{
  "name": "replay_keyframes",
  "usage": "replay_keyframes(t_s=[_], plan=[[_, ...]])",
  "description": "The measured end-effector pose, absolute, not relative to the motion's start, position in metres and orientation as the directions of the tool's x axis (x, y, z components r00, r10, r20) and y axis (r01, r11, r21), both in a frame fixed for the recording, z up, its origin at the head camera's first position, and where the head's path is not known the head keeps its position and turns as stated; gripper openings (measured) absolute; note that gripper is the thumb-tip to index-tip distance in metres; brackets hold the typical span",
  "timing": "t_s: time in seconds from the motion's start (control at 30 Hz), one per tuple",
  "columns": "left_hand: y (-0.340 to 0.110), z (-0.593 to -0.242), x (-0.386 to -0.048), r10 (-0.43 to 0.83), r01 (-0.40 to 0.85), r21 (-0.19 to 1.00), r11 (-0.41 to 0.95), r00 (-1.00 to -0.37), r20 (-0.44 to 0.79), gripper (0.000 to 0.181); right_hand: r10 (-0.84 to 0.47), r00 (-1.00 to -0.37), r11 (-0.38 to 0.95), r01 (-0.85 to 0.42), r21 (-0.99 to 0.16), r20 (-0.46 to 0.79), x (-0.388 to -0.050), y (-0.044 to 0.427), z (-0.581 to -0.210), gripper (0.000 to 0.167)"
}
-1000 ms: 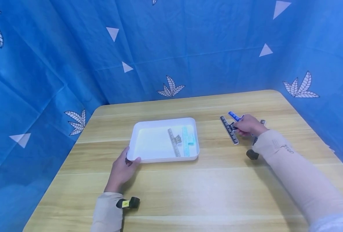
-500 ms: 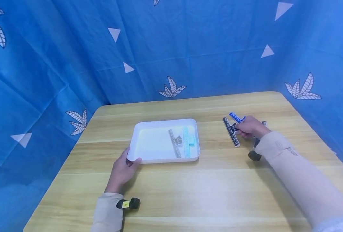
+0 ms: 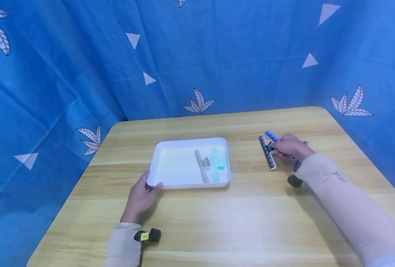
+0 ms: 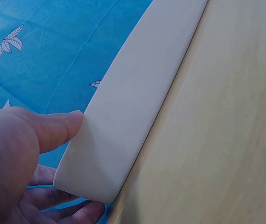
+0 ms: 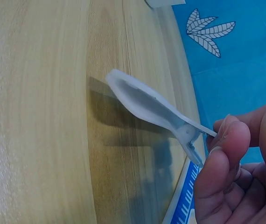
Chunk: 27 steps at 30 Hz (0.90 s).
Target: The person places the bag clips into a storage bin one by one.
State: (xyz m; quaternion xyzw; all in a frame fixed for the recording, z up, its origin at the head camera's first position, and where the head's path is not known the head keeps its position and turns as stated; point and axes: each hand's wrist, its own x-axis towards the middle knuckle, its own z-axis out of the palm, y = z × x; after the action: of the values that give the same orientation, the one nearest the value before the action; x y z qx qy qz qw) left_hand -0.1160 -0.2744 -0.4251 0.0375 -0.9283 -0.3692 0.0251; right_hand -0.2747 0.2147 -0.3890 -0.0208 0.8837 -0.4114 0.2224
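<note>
My left hand (image 3: 141, 196) grips the near left corner of a white tray (image 3: 174, 185), thumb on the near wall (image 4: 119, 112) and fingers around the corner. Inside the tray lie a grey clip (image 3: 201, 167) and a light turquoise clip (image 3: 215, 167) at the right end. At the right, my right hand (image 3: 289, 145) pinches the handle of a black clip (image 3: 267, 154) with piano-key markings. In the right wrist view this clip (image 5: 144, 100) is seen edge-on, above its shadow on the table. A blue clip (image 3: 271, 136) lies just behind it, partly hidden by the hand.
Another dark clip (image 3: 296, 165) lies under the right wrist, mostly covered. The wooden table (image 3: 217, 222) ends at a blue curtain (image 3: 171, 55) with leaf and triangle prints at the back and sides.
The black clip has shifted slightly right and nearer in the head view with my right hand holding it. My left hand keeps its grip on the tray. The head view drifts slightly.
</note>
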Motion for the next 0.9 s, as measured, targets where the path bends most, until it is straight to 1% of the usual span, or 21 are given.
replay_keyframes(t_s=[0.27,0.57,0.67,0.9], plan=[[-0.2734,-0.4248,-0.1144,-0.081,-0.043,0.697,0.715,-0.996,0.022,0.077,-0.221,-0.898,0.680,0.138,-0.720,-0.380,-0.2728,0.2177,-0.3914,0.035],[-0.2741,-0.4203,-0.1138,-0.085,-0.047,0.693,0.719,-0.996,0.020,0.078,-0.239,-0.896,0.649,0.138,-0.748,-0.373,-0.2723,0.2138,-0.3890,0.033],[-0.2742,-0.4207,-0.1137,-0.090,-0.054,0.690,0.721,-0.996,0.016,0.078,-0.245,-0.900,0.656,0.120,-0.746,-0.361,-0.2716,0.2128,-0.3881,0.034],[-0.2739,-0.4221,-0.1150,-0.103,-0.089,0.692,0.716,-0.994,-0.021,0.078,-0.232,-0.911,0.663,0.109,-0.741,-0.342,-0.2694,0.2107,-0.3845,0.034]])
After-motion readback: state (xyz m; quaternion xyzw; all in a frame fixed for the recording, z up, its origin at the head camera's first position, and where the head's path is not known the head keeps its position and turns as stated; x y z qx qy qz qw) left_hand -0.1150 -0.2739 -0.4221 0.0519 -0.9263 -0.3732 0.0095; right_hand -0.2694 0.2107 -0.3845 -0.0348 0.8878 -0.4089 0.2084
